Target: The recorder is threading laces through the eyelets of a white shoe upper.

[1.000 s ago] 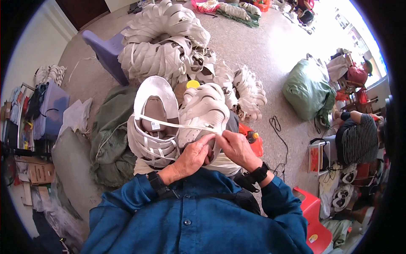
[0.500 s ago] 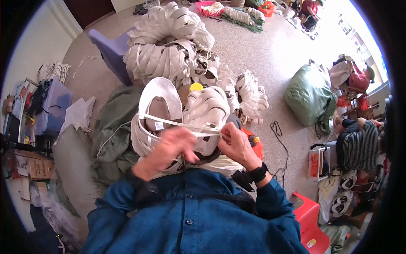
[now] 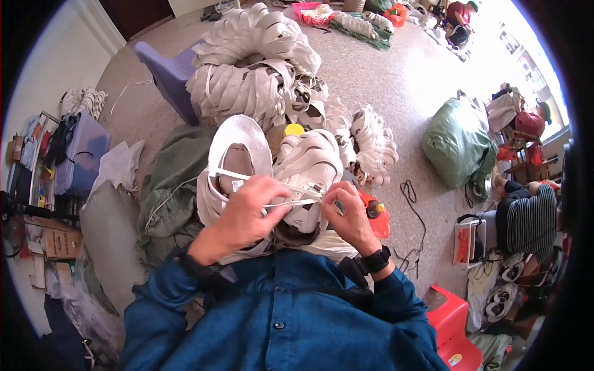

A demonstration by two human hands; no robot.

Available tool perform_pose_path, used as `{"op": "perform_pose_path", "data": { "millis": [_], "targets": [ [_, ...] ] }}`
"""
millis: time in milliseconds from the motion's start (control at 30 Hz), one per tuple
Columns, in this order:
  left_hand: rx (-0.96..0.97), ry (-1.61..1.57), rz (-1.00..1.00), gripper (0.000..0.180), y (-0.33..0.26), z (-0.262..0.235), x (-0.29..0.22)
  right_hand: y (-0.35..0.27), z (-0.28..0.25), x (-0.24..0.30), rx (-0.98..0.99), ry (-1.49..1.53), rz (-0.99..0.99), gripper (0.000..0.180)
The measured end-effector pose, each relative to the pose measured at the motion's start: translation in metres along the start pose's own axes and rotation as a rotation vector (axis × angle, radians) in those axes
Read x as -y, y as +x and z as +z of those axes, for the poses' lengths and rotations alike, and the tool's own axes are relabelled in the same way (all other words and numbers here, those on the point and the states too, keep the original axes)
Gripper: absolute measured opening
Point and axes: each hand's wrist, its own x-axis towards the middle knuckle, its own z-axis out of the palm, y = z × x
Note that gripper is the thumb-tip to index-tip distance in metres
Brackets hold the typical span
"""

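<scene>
White shoe uppers with brown linings lie in my lap. My left hand point(image 3: 242, 213) is closed over the left shoe upper point(image 3: 216, 135), its fingertips pinching a white shoelace point(image 3: 296, 203). That lace stretches across to my right hand point(image 3: 349, 216), whose thumb and finger are pressed together on it at the right side of another shoe upper point(image 3: 309, 157). A second white strand runs just above, from the left upper's opening toward my right fingertips. Exactly where the strands end is hidden by my fingers.
Ahead, bundled white shoe uppers point(image 3: 241, 93) are heaped by a purple chair point(image 3: 161, 74). Green sacks point(image 3: 456, 145) stand right, a green cloth bag point(image 3: 170, 185) left. A red stool point(image 3: 450, 324) is at lower right. A black cord point(image 3: 417, 213) lies on the floor. Other people sit farther right.
My left hand, blurred with fingers apart before, is now closed on the lace. My right hand keeps its pinch. The view has shifted slightly, moving the scene a little rightward.
</scene>
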Motion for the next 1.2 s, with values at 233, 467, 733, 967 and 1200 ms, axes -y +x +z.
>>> {"op": "perform_pose_path", "data": {
  "millis": [233, 467, 733, 967, 1200],
  "targets": [
    [-0.009, 0.275, 0.243, 0.018, 0.037, 0.056, 0.025, -0.014, 0.0, 0.004, 0.127, 0.316, 0.36, 0.01],
    [-0.042, 0.199, 0.211, 0.014, 0.038, 0.061, 0.039, -0.023, -0.003, 0.025, 0.101, 0.054, 0.252, 0.009],
    [0.02, 0.675, 0.376, 0.016, 0.049, 0.074, 0.025, -0.009, -0.016, 0.037, 0.079, -0.075, 0.046, 0.01],
    [-0.181, 0.318, 0.311, 0.016, 0.041, 0.081, 0.028, -0.021, -0.004, 0.011, 0.143, 0.526, 0.525, 0.019],
    [-0.195, 0.193, 0.252, 0.021, 0.034, 0.079, 0.034, -0.004, -0.009, 0.015, 0.237, 0.791, 0.763, 0.022]
  ]
}}
